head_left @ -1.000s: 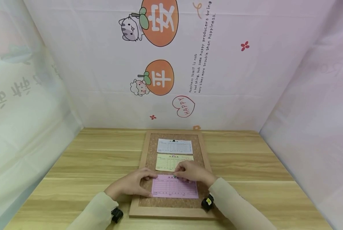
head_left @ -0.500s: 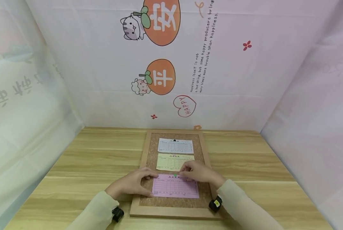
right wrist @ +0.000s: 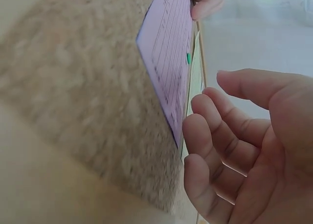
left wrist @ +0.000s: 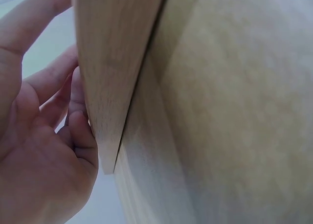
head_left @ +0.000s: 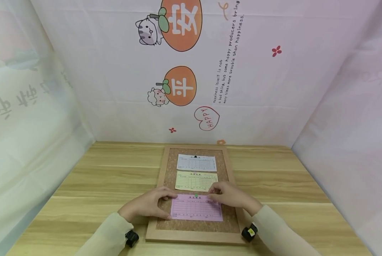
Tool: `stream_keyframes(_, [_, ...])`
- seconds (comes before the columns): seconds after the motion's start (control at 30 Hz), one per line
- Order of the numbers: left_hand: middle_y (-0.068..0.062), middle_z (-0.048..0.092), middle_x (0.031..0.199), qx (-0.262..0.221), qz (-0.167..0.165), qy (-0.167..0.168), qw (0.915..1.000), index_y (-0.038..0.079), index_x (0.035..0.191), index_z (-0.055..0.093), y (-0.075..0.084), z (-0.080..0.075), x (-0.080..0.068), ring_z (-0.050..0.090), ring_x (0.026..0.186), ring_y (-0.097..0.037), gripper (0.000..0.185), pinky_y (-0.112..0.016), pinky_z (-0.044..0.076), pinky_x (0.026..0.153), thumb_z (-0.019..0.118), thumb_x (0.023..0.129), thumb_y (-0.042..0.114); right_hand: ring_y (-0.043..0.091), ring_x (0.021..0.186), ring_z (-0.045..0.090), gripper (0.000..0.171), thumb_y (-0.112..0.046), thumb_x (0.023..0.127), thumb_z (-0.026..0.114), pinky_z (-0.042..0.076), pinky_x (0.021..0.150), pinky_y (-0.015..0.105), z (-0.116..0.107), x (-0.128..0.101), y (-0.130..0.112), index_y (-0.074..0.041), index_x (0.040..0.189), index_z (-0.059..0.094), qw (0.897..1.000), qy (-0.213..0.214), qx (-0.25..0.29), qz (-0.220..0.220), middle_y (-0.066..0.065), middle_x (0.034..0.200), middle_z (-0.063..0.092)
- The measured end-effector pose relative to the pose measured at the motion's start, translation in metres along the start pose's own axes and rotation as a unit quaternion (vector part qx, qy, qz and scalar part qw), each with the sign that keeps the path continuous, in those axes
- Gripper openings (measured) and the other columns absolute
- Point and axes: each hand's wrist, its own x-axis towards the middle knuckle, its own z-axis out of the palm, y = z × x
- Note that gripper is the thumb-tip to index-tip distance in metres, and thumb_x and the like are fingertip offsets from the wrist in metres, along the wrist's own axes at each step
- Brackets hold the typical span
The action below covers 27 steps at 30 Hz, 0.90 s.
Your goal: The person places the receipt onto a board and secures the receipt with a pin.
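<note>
The pink slip [head_left: 197, 207] lies on the near part of the corkboard [head_left: 231, 217], held by a green pin [head_left: 195, 195]. The left hand [head_left: 147, 206] rests relaxed on the slip's left edge; the right hand [head_left: 231, 196], fingers loosely open, hovers just right of the pin. If the pin is seated shallowly, the slip could be shifted or pulled free when the hands are lifted.

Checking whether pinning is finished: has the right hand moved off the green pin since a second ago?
Yes. The right hand slid right, uncovering the green pin on the pink sheet.

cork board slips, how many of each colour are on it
white slip: 1
yellow slip: 1
pink slip: 1
total: 3 slips, all on the cork board
</note>
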Motion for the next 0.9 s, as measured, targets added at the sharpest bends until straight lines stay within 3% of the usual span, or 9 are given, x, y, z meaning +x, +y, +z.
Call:
stream_keyframes(0.23, [0.001, 0.056, 0.13, -0.003, -0.002, -0.013, 0.9999, 0.007, 0.136, 0.06, 0.0, 0.002, -0.001, 0.053, 0.113, -0.015, 0.068, -0.03, 0.046, 0.101, 0.086, 0.08, 0.034, 0.013, 0.071, 0.054, 0.015, -0.018, 0.098, 0.065, 0.047, 0.057, 0.023, -0.005, -0.015, 0.004, -0.004, 0.099, 0.071, 1.0, 0.011, 0.004, -0.004, -0.002, 0.082, 0.06])
stream_keyframes(0.5, [0.004, 0.058, 0.127, -0.01, -0.017, -0.005, 0.9998, 0.014, 0.135, 0.062, -0.002, 0.001, -0.003, 0.054, 0.112, -0.014, 0.064, -0.032, 0.046, 0.1, 0.085, 0.081, 0.036, 0.011, 0.069, 0.054, 0.015, -0.023, 0.099, 0.066, 0.046, 0.058, 0.023, -0.008, -0.03, 0.011, -0.009, 0.099, 0.072, 0.999, 0.032, -0.01, 0.013, -0.005, 0.079, 0.06])
stream_keyframes(0.9, [0.0, 0.067, 0.115, -0.092, -0.03, 0.001, 0.9953, 0.009, 0.129, 0.065, 0.002, -0.008, -0.007, 0.061, 0.105, -0.021, 0.052, -0.033, 0.051, 0.094, 0.084, 0.083, 0.024, 0.011, 0.072, 0.057, 0.013, -0.025, 0.098, 0.067, 0.05, 0.061, 0.026, -0.011, -0.051, 0.021, -0.013, 0.1, 0.072, 0.997, 0.068, -0.027, 0.025, -0.005, 0.081, 0.063])
